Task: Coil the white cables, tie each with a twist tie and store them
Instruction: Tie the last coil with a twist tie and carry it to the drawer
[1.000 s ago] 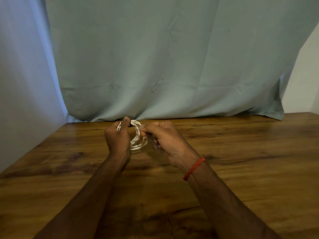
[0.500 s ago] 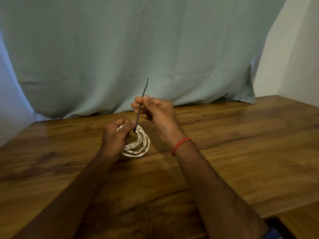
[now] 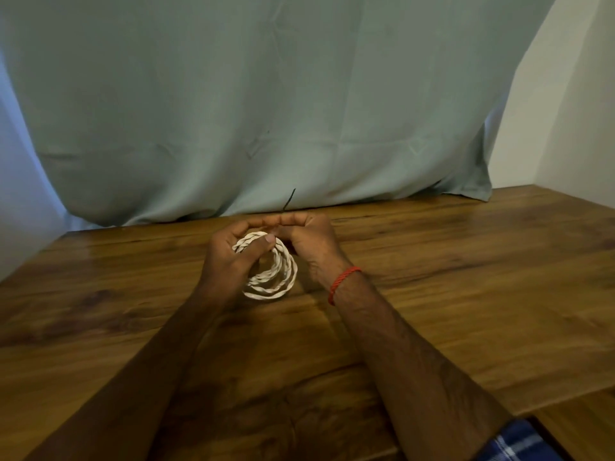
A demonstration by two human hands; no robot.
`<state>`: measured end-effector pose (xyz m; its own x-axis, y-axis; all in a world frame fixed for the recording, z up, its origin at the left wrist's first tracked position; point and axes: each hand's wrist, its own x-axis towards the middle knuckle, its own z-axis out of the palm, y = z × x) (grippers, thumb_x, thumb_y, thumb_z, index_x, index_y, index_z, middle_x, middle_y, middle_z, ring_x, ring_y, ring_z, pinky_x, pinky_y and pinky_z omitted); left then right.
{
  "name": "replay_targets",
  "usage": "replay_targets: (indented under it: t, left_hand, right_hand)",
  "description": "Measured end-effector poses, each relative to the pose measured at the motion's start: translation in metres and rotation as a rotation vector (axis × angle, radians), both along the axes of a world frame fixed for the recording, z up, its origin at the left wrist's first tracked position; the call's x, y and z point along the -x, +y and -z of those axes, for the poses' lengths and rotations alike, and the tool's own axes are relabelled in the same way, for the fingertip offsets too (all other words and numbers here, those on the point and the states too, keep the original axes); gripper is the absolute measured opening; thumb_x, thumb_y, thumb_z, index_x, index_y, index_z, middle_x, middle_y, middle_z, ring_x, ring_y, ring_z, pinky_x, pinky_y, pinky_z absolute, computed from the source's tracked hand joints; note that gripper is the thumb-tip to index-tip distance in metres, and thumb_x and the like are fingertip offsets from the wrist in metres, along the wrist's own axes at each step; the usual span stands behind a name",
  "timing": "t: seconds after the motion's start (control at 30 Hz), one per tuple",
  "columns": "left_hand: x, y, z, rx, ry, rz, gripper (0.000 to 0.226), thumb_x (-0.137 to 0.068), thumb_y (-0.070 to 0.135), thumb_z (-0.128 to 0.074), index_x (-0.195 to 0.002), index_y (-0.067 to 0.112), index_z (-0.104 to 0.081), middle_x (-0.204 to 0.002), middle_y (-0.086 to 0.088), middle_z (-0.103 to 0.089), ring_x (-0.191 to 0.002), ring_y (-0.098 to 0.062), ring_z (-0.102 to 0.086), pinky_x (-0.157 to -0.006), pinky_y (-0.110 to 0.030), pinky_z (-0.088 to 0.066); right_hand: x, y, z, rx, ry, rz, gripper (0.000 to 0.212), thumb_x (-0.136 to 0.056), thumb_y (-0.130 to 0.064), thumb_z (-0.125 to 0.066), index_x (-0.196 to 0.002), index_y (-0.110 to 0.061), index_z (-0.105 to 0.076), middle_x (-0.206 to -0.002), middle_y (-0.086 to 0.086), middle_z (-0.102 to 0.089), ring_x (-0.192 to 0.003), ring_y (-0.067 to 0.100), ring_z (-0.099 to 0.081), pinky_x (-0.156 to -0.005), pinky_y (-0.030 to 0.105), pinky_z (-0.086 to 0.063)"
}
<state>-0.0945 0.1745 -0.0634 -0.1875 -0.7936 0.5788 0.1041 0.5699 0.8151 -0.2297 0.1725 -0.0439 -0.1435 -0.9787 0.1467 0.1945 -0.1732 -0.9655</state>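
A coil of white twisted cable (image 3: 276,277) stands on edge over the wooden table (image 3: 466,277), in the middle of the view. My left hand (image 3: 233,261) grips the coil's top left, thumb pressed over the strands. My right hand (image 3: 309,241) curls over the coil's top right, its fingertips meeting the left fingers. A thin black twist tie (image 3: 289,199) pokes up from between the fingers; where it passes round the cable is hidden by the hands.
A pale green cloth (image 3: 266,111) hangs behind the table's far edge. White walls stand on the left and right. The table's near right corner ends at a gap, beside a blue checked cloth (image 3: 519,444).
My right hand has come down from holding the tie upright and now closes over the coil's top beside the left hand. Only a short end of the tie sticks up.
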Motion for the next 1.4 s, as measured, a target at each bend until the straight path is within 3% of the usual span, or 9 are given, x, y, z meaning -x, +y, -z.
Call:
replay_targets:
  t: [0.13,0.23,0.37,0.5,0.67,0.83,1.0,1.27,1.4]
  left_hand:
    - [-0.001,-0.003,0.004,-0.019,0.035,-0.142,0.007,-0.085,0.016,-0.071,-0.08,0.011,-0.072,-0.065,0.009,-0.071,-0.061,-0.003,-0.062,-0.06,-0.017,-0.047]
    - [0.004,-0.007,0.005,-0.076,0.084,-0.242,0.015,-0.091,0.009,-0.069,-0.076,0.012,-0.072,-0.063,0.008,-0.071,-0.059,-0.003,-0.063,-0.062,-0.02,-0.048]
    - [0.002,-0.015,0.002,-0.268,0.239,-0.287,0.018,-0.081,0.027,-0.072,-0.07,0.013,-0.075,-0.07,-0.008,-0.072,-0.069,-0.025,-0.067,-0.071,-0.04,-0.052]
    - [-0.005,-0.019,-0.003,-0.391,0.329,-0.304,0.029,-0.069,0.039,-0.074,-0.074,0.011,-0.076,-0.076,-0.015,-0.073,-0.07,-0.028,-0.068,-0.07,-0.04,-0.053]
    - [-0.011,-0.023,-0.007,-0.544,0.448,-0.3,0.014,-0.085,0.023,-0.069,-0.079,0.01,-0.073,-0.072,-0.01,-0.071,-0.063,-0.024,-0.063,-0.062,-0.034,-0.044]
    - [-0.01,-0.024,-0.004,-0.63,0.457,-0.245,0.024,-0.084,0.026,-0.07,-0.094,0.005,-0.075,-0.074,-0.01,-0.07,-0.048,-0.015,-0.06,-0.046,-0.024,-0.044]
    - [-0.013,-0.029,0.001,-0.663,0.443,-0.218,0.033,-0.081,0.029,-0.072,-0.102,0.005,-0.074,-0.085,-0.013,-0.071,-0.06,-0.02,-0.065,-0.056,-0.029,-0.048]
    - [-0.01,-0.03,0.002,-0.73,0.427,-0.069,0.026,-0.098,0.031,-0.056,-0.081,0.012,-0.06,-0.039,0.006,-0.051,-0.028,-0.005,-0.043,-0.034,-0.013,-0.033]
    - [-0.008,-0.027,0.0,-0.728,0.428,-0.026,0.029,-0.099,0.034,-0.054,-0.079,0.014,-0.058,-0.038,0.007,-0.05,-0.028,-0.006,-0.045,-0.035,-0.01,-0.035]
  right_hand:
    - [-0.009,-0.005,0.01,-0.116,0.014,-0.063,0.013,-0.081,0.004,-0.072,-0.093,0.002,-0.076,-0.098,0.026,-0.073,-0.092,0.037,-0.071,-0.093,0.052,-0.056]
    - [-0.009,-0.012,0.014,-0.087,0.058,-0.055,0.011,-0.087,-0.015,-0.071,-0.092,-0.009,-0.078,-0.098,0.017,-0.076,-0.101,0.036,-0.071,-0.095,0.053,-0.055]
    - [-0.004,-0.011,0.01,0.265,0.588,0.348,0.013,-0.09,-0.03,-0.067,-0.098,-0.022,-0.075,-0.1,0.0,-0.073,-0.099,0.016,-0.065,-0.091,0.04,-0.054]
    - [-0.01,0.009,-0.001,0.591,0.684,0.485,0.005,-0.084,-0.026,-0.073,-0.082,-0.023,-0.069,-0.092,-0.004,-0.053,-0.091,0.012,-0.054,-0.078,0.024,-0.048]
    - [-0.032,0.019,0.008,0.553,1.143,0.43,0.017,-0.086,-0.036,-0.065,-0.08,-0.024,-0.076,-0.084,-0.003,-0.048,-0.089,0.017,-0.046,-0.064,0.036,-0.045]
    - [-0.05,0.024,0.017,0.426,1.434,0.489,0.024,-0.09,-0.035,-0.056,-0.099,-0.024,-0.075,-0.102,0.003,-0.048,-0.103,0.022,-0.043,-0.073,0.033,-0.045]
    - [-0.047,0.023,0.019,0.252,1.22,0.298,0.024,-0.091,-0.036,-0.058,-0.106,-0.029,-0.075,-0.109,0.007,-0.046,-0.114,0.027,-0.039,-0.088,0.038,-0.048]
    - [-0.044,0.015,0.02,0.233,1.26,0.371,0.025,-0.089,-0.035,-0.057,-0.104,-0.027,-0.075,-0.109,0.004,-0.047,-0.11,0.025,-0.039,-0.091,0.042,-0.045]
    - [-0.045,0.017,0.015,0.32,1.288,0.418,0.04,-0.08,-0.048,-0.049,-0.092,-0.018,-0.074,-0.103,0.003,-0.045,-0.103,0.023,-0.04,-0.088,0.04,-0.045]
